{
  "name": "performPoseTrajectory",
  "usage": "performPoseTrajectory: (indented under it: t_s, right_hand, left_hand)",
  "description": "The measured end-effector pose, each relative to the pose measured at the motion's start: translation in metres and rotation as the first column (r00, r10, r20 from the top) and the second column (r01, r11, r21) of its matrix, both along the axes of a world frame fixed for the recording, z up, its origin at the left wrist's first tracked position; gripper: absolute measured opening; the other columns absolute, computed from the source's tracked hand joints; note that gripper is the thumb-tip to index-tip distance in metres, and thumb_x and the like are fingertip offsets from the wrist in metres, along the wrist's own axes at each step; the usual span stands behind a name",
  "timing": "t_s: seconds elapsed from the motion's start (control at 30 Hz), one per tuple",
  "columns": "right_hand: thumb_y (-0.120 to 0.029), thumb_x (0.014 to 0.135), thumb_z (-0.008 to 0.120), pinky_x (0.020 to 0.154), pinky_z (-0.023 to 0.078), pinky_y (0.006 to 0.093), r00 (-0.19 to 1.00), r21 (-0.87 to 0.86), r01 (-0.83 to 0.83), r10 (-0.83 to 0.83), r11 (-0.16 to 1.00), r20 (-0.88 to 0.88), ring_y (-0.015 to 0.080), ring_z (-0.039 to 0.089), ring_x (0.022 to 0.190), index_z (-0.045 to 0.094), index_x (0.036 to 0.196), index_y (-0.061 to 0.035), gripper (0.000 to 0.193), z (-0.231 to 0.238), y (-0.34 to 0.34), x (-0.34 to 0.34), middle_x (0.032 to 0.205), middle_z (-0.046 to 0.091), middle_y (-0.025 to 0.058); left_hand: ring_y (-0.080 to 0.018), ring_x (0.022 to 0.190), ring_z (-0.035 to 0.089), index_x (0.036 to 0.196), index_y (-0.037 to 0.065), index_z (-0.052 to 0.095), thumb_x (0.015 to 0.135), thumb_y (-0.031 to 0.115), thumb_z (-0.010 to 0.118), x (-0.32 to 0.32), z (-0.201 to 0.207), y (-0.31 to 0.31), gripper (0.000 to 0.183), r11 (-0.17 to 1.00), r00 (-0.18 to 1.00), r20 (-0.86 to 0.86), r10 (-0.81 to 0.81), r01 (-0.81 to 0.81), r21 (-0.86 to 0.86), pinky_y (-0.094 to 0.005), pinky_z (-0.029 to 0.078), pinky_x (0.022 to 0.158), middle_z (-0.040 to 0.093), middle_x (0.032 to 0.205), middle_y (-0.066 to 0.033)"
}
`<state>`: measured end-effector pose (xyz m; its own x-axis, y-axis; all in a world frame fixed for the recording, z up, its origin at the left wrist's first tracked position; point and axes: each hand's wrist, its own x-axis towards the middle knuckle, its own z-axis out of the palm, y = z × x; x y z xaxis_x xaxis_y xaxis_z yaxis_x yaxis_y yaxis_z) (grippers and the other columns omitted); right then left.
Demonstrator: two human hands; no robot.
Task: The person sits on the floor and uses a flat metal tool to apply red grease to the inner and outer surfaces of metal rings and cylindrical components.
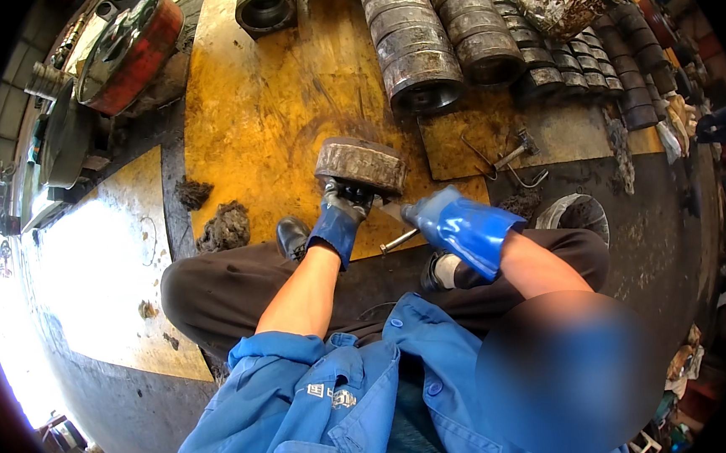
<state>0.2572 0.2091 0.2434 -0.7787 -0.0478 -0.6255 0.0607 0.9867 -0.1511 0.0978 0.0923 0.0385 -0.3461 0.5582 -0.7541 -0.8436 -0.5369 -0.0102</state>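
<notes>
My left hand (341, 209), in a blue rubber glove, grips the lower edge of a thick, dirty round metal ring (363, 164). The ring is tipped up on its edge above the yellow floor sheet, with its worn outer side uppermost. My right hand (439, 213), gloved the same way, is closed round a flat-bladed scraper (390, 209), its blade pointing at the ring's underside. Whether the blade touches the ring I cannot tell. Below that hand a metal rod with a thicker end (399, 242) lies near my shoe.
Rows of stacked metal rings (413, 38) lie ahead to the right, with a single metal cylinder (266, 8) to their left. A hammer (513, 150) and hooked rods (532, 179) lie at right. Dirty rags (224, 228) sit at left, a white bucket (577, 211) by my right knee.
</notes>
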Motion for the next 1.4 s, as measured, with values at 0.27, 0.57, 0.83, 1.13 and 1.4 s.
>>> performPoseTrajectory:
  t_s: [0.27, 0.57, 0.83, 1.13, 1.4]
  right_hand:
    - [-0.013, 0.086, 0.053, 0.068, 0.053, 0.0345, 0.933, -0.132, 0.356, -0.359, 0.925, 0.004, 0.0226, 0.067, 0.08, 0.058, 0.117, -0.0052, 0.032, 0.086, 0.076, -0.001, 0.095, 0.067, 0.015]
    - [-0.021, 0.094, 0.054, 0.042, 0.041, 0.0262, 0.289, -0.53, 0.845, -0.896, 0.074, 0.336, 0.0131, 0.058, 0.055, 0.062, 0.101, 0.0005, 0.024, -0.05, 0.202, -0.009, 0.088, 0.072, 0.007]
    - [-0.022, 0.096, 0.05, 0.039, 0.035, 0.0277, -0.163, -0.368, 0.694, -0.632, -0.619, 0.758, 0.0124, 0.053, 0.051, 0.059, 0.097, -0.0052, 0.019, -0.225, 0.188, 0.014, 0.083, 0.069, 0.008]
    - [-0.022, 0.095, 0.045, 0.039, 0.032, 0.0285, -0.196, -0.144, 0.601, -0.32, -0.786, 0.927, 0.0122, 0.049, 0.049, 0.057, 0.094, -0.0111, 0.016, -0.289, 0.185, 0.011, 0.084, 0.067, 0.0077]
    - [-0.021, 0.092, 0.051, 0.04, 0.035, 0.0273, -0.108, -0.104, 0.537, -0.191, -0.837, 0.976, 0.0108, 0.048, 0.048, 0.058, 0.094, -0.0114, 0.012, -0.327, 0.166, 0.014, 0.081, 0.065, 0.0035]
  left_hand:
    - [-0.0356, 0.118, 0.052, 0.125, 0.011, 0.054, 0.099, 0.042, 0.029, 0.001, 0.011, 0.0, 0.047, 0.996, 0.998, 0.004, 0.065, -0.065, -0.063, -0.0606, 0.044, 0.095, 0.054, 0.129, -0.0129]
    - [-0.0329, 0.115, 0.055, 0.124, 0.011, 0.057, 0.098, 0.04, 0.032, 0.004, 0.014, 0.007, 0.046, 0.998, 0.992, -0.126, -0.018, 0.026, 0.061, -0.0547, 0.048, 0.093, 0.056, 0.128, -0.0129]
    - [-0.0333, 0.114, 0.056, 0.123, 0.012, 0.058, 0.097, 0.04, 0.035, 0.006, 0.021, 0.011, 0.045, 0.999, 0.999, -0.041, -0.017, 0.015, -0.048, -0.0542, 0.048, 0.094, 0.058, 0.126, -0.0121]
    - [-0.0316, 0.12, 0.052, 0.124, 0.014, 0.058, 0.097, 0.042, 0.034, 0.006, 0.021, 0.013, 0.046, 0.99, 1.0, -0.028, -0.013, 0.009, -0.141, -0.0526, 0.041, 0.101, 0.056, 0.129, -0.0108]
    - [-0.0315, 0.123, 0.048, 0.133, 0.017, 0.05, 0.096, 0.049, 0.029, 0.019, 0.041, 0.0, 0.052, 0.992, 1.0, -0.014, -0.007, 0.005, -0.129, -0.0525, 0.041, 0.101, 0.049, 0.137, -0.0082]
